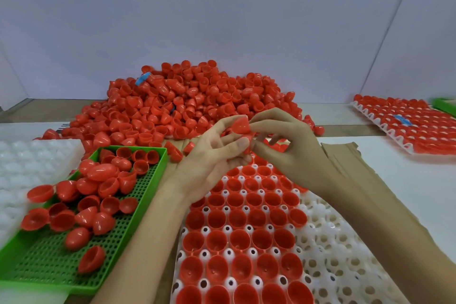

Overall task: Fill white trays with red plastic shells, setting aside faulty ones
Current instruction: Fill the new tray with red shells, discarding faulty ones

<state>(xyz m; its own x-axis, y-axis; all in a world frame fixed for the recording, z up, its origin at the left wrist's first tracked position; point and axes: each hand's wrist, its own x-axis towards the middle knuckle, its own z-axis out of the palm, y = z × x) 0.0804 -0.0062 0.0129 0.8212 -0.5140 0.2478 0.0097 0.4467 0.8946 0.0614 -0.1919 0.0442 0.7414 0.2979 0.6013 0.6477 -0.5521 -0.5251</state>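
The red shell (240, 124) is held in the air between both hands, above the far edge of the white tray (345, 254) that lies at the near middle of the table. The left hand (214, 155), palm up, pinches it from the left with thumb and curled fingers. The right hand (291, 148) meets it from the right with a narrow pinch of thumb and forefinger. Something red shows just beneath, perhaps a second shell, but it is too hidden to tell.

The shell looks glossy and thin, with its rounded back toward the camera and its mouth out of sight, so no fault can be judged. Most of the tray's cups already hold shells, mouths up. The bare cups run along its right side, nearer the right hand. The green tray (49, 261) of loose shells, likely the rejects, sits at the near left, nearer the left hand. The loose pile (187, 101) lies beyond, toward the far edge
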